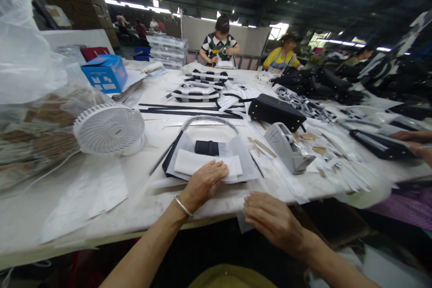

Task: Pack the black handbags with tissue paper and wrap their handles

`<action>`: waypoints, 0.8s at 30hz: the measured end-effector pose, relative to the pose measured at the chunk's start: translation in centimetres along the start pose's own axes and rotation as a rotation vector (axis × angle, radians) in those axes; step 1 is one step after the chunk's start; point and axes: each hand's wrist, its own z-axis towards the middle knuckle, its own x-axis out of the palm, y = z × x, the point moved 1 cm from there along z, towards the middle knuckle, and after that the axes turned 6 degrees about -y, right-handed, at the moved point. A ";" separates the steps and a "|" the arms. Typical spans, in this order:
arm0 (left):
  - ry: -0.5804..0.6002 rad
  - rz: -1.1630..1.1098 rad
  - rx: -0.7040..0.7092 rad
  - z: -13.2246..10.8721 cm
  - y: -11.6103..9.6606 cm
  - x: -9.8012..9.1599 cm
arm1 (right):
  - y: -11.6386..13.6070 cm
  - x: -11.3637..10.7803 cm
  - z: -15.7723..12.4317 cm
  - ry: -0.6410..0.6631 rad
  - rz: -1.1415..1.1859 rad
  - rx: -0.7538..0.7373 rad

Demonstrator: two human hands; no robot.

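On the table before me lies a flat black handbag (170, 158) with its wrapped handle loop (211, 118) arched away from me. A sheet of translucent paper (249, 168) lies over the bag, with a folded white sheet (189, 163) and a small black strap piece (206, 147) on top. My left hand (204, 183), wearing a bracelet, rests flat with fingers stretched over the folded sheet's near right part. At the table's front edge my right hand (273, 220) has its fingers together against a small translucent sheet (242, 222) hanging there; its thumb is hidden.
A white fan (110, 129) and blue box (105, 73) stand left. Right are a grey tape dispenser (286, 148), black bag (275, 111) and paper scraps (324, 157). Black strips (192, 112) lie beyond. A co-worker's hands (418, 141) are at far right; others work opposite.
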 end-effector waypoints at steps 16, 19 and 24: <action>-0.076 -0.034 0.005 -0.1 -0.2 0.1 | 0.3 3.9 -0.9 -0.128 -0.059 -0.042; -0.090 -0.040 -0.015 -0.1 -0.1 0.3 | 1.1 4.5 -0.9 -0.154 0.006 -0.004; -0.133 -0.046 -0.034 -0.1 -0.1 0.6 | 2.5 5.1 -0.7 -0.197 0.066 0.056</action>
